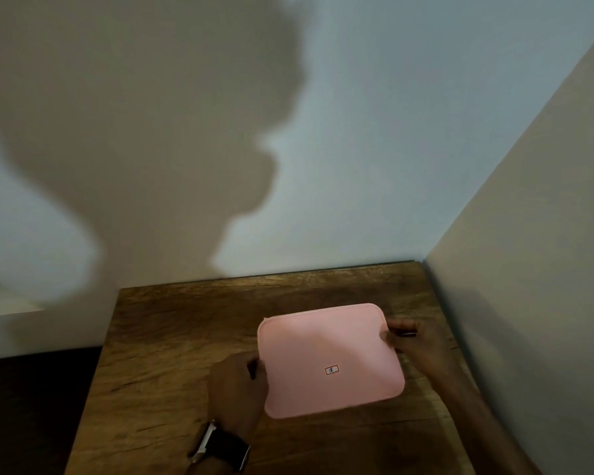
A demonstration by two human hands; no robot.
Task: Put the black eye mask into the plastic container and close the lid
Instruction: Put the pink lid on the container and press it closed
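Observation:
A pink square lid (330, 358) with a small sticker near its middle covers the plastic container on the wooden table (172, 354). The container's body and the black eye mask are hidden under the lid. My left hand (237, 392), with a watch on the wrist, grips the lid's left edge. My right hand (415, 341) pinches the lid's right edge, fingers curled over the rim.
The table stands in a corner: a pale wall behind and another wall (528, 269) close on the right. To the left the table's edge drops to a dark floor (31, 406). A large shadow of a person falls on the back wall.

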